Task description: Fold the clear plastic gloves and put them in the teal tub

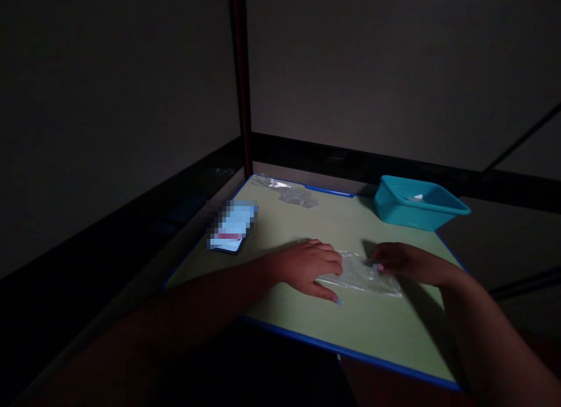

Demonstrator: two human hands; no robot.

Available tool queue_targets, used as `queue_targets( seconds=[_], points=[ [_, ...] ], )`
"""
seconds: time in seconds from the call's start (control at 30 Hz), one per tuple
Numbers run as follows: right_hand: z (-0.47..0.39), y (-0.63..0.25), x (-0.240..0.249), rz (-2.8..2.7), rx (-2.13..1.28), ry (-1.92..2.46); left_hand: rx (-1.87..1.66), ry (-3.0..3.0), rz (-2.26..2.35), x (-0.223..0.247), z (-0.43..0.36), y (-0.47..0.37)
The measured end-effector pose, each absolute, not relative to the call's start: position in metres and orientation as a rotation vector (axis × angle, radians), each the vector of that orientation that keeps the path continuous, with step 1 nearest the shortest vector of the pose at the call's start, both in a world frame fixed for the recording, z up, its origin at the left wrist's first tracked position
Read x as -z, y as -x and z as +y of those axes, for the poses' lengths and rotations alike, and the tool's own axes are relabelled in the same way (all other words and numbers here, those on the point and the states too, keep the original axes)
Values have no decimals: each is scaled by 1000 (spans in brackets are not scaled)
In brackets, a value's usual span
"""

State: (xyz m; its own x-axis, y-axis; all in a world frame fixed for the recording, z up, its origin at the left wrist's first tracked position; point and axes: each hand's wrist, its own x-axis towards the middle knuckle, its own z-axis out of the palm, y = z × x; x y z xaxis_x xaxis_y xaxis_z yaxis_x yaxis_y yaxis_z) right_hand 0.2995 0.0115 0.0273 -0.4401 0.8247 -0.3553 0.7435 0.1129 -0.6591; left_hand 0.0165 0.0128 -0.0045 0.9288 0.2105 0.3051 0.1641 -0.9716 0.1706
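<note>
Your L hand (309, 268) palm-down, thumb spread, on clr plastic bag (356, 271); your R hand (397, 260) at its 3 o'clock end, can't tell if pinching. Teal basin (401, 211) 1 o'clock.

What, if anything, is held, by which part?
Left hand lies open on the nearer plastic; whether the right hand pinches its right part is unclear.
</note>
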Motion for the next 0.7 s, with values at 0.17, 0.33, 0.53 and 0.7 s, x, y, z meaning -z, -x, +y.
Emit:
queue_targets(
  seconds=[0.17, 0.33, 0.53, 0.7],
  points=[
    [9, -295, -32, -2098, -1410, 1566, -495, -2907, 275, 6, 14, -17],
    [9, -292, -34, -1965, -1394, 1463, -488, -2896, 284, 5, 14, -17],
    [9, -283, -31, -1746, -1401, 1391, -489, -2904, 270, 5, 14, -16],
    [10, -277, -26, -1593, -1355, 1329, -489, -2902, 252, 5, 14, -15]
  ],
)
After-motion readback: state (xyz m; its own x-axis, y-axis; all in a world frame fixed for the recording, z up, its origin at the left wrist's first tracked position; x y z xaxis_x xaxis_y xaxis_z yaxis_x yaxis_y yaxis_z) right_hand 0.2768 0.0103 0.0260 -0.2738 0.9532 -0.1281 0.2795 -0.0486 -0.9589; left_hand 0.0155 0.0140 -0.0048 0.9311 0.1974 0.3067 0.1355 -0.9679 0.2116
